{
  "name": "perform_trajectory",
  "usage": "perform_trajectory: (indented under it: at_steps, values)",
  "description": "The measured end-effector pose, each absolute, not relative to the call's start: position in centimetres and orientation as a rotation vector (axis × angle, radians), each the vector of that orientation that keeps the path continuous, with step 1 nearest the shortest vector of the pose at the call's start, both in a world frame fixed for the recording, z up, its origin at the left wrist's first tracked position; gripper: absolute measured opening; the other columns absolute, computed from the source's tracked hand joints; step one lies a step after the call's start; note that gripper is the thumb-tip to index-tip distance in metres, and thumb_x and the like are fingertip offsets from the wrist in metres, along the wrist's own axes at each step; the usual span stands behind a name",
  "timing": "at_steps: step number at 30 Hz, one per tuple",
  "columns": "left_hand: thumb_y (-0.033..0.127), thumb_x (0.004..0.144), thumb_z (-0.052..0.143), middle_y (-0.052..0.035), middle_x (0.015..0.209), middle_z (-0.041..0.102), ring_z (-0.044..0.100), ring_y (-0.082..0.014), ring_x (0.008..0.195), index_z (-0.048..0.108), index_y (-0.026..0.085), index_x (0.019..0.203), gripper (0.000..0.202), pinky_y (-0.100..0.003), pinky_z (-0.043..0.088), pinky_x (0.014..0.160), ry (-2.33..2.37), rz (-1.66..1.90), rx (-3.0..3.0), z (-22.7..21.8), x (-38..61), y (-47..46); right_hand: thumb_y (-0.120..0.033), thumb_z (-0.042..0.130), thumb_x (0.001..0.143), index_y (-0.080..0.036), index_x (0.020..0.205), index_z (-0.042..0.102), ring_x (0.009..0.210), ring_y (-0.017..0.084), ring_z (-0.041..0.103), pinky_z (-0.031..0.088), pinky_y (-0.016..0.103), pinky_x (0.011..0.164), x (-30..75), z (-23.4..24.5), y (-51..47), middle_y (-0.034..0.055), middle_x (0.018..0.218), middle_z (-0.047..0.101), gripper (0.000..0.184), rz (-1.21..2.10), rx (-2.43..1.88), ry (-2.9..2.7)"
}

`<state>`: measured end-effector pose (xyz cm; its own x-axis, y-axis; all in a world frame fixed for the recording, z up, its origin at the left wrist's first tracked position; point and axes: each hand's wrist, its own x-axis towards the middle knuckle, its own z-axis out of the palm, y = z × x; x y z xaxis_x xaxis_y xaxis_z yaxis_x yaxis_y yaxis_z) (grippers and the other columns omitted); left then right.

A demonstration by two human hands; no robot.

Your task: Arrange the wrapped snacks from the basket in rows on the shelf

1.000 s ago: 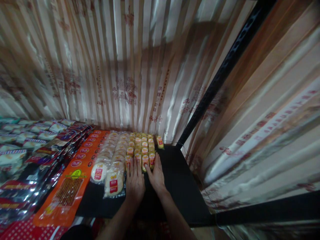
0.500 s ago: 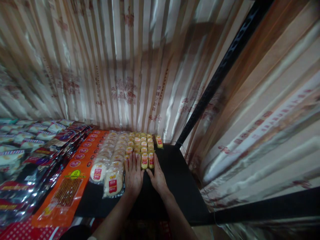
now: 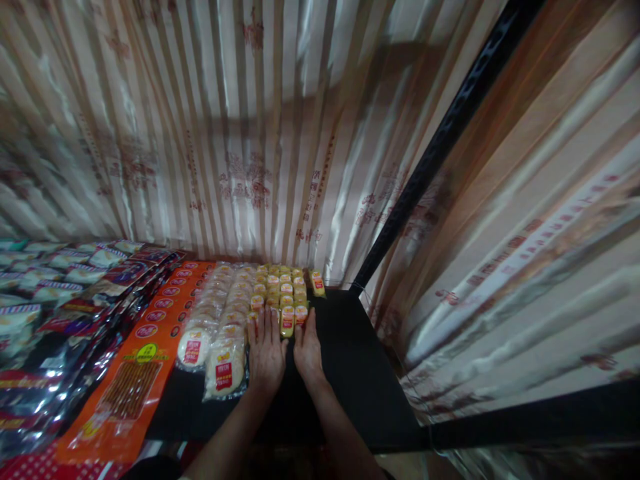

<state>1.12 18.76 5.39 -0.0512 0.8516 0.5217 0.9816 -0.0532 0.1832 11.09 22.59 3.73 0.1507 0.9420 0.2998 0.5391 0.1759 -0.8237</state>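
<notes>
Small yellow wrapped snacks [image 3: 287, 320] lie in tight rows on a black shelf [image 3: 345, 373]. My left hand [image 3: 267, 357] rests flat over the front left of these rows, its fingers stretched forward and partly covering the packets. At the front right corner, my right hand [image 3: 307, 350] has its thumb against the near end of the end snack packet [image 3: 301, 315] and its fingers along that packet's right side. Both hands look open, touching the packets without lifting any. A single yellow snack packet [image 3: 317, 283] lies apart at the back right.
Left of the yellow snacks are overlapping rows of clear-wrapped round rice crackers [image 3: 225, 370]. Beyond them lie orange snack bags [image 3: 127, 380], dark shiny bags [image 3: 55, 373] and white bags [image 3: 20, 327]. A black metal post [image 3: 420, 177] rises at the back right corner, before a draped curtain [image 3: 280, 133].
My right thumb has moved from the gap between my hands onto the end packet, and its fingers look less stretched. My left hand has hardly moved. The view has shifted slightly.
</notes>
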Motion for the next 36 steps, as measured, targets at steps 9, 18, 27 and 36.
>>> perform_trajectory:
  at_steps: [9, 18, 27, 36]
  values:
    - [0.023, 0.08, 0.04, -0.0149, 0.142, 0.026, 0.013, -0.0252, 0.133, 0.02, 0.006, 0.136, 0.061, -0.046, 0.021, 0.107, -1.936, -0.838, -1.967, 5.7, 1.1, 18.4, -0.04, 0.023, 0.085, -0.002, 0.134, 0.025, 0.131, 0.024, 0.022, 0.025, 0.042, 0.105, 10.5, 3.5, 22.6, 0.0182, 0.14, 0.028, 0.062, 0.481, -1.531, -1.51]
    - [0.019, 0.08, 0.038, -0.0165, 0.14, 0.029, 0.018, -0.0269, 0.132, 0.023, 0.004, 0.135, 0.059, -0.045, 0.028, 0.104, -1.897, -0.931, -1.958, 5.3, 2.2, 13.7, -0.042, 0.022, 0.085, -0.002, 0.134, 0.026, 0.132, 0.025, 0.018, 0.024, 0.044, 0.105, 10.3, 3.5, 22.5, 0.0181, 0.14, 0.028, 0.062, 0.409, -1.526, -1.503]
    - [0.025, 0.082, 0.037, -0.0121, 0.133, 0.042, 0.027, -0.0233, 0.129, 0.036, 0.009, 0.13, 0.05, -0.047, 0.024, 0.105, -1.905, -0.842, -1.995, 5.0, 1.8, 14.1, -0.044, 0.021, 0.085, -0.002, 0.133, 0.028, 0.131, 0.026, 0.021, 0.025, 0.044, 0.104, 10.2, 3.6, 22.5, 0.0196, 0.138, 0.031, 0.065, 0.43, -1.526, -1.493]
    - [0.023, 0.083, 0.036, -0.0131, 0.136, 0.037, 0.025, -0.0227, 0.13, 0.025, 0.008, 0.135, 0.055, -0.047, 0.017, 0.108, -1.894, -0.831, -1.989, 5.4, 1.5, 15.5, -0.045, 0.023, 0.085, -0.004, 0.131, 0.031, 0.13, 0.026, 0.025, 0.026, 0.043, 0.103, 10.1, 4.2, 22.2, 0.0193, 0.138, 0.031, 0.062, 0.442, -1.551, -1.495]
